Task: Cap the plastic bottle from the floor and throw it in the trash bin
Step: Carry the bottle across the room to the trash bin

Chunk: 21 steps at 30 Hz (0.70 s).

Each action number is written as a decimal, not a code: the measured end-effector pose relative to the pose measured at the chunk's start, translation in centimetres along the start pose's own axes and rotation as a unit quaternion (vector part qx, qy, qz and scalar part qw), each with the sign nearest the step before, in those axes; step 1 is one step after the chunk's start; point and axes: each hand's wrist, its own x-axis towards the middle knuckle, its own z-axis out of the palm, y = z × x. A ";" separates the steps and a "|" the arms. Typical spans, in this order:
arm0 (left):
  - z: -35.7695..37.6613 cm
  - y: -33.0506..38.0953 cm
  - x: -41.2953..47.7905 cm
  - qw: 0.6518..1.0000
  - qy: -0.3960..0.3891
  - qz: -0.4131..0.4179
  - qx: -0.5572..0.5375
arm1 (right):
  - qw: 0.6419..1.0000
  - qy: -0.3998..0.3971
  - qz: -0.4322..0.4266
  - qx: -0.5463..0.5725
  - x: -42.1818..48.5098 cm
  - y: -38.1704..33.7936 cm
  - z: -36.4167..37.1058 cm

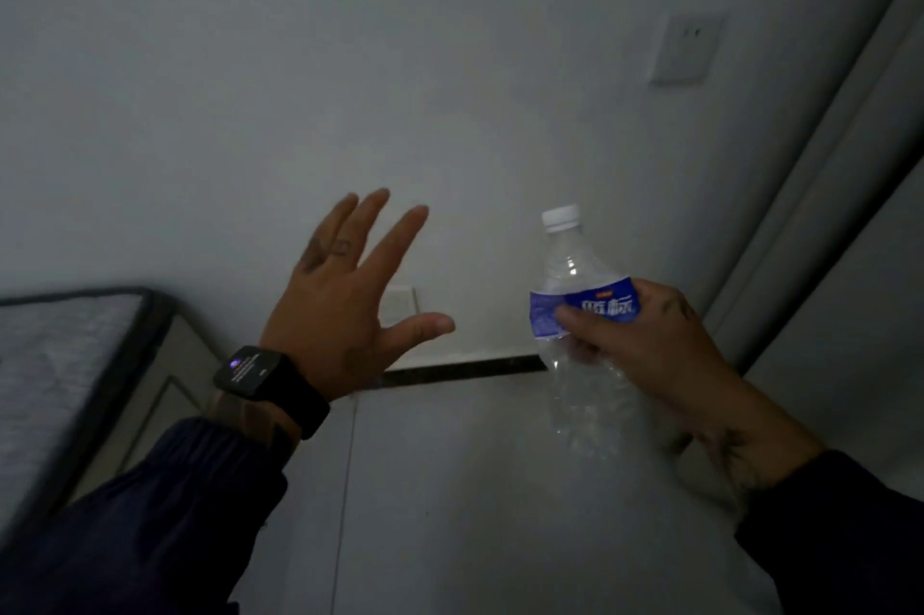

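Observation:
A clear plastic bottle [575,274] with a blue label is held upright in front of a pale wall. A white cap [561,217] sits on its neck. My right hand [650,344] grips the bottle around the label and lower body. To the left of it, my left hand [350,294] is raised with its fingers spread wide and holds nothing. A black smartwatch [255,372] is on the left wrist. No trash bin is in view.
A mattress on a bed frame [65,364] fills the lower left. A wall socket [687,47] is at the upper right, a second plate [400,302] low behind my left hand. A door frame [820,194] runs along the right. Pale floor tiles lie below.

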 end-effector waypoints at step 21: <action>-61.0 3.3 21.1 0.970 0.153 -0.076 0.172 | 0.968 -0.122 -0.058 0.213 4.6 -66.0 -1.7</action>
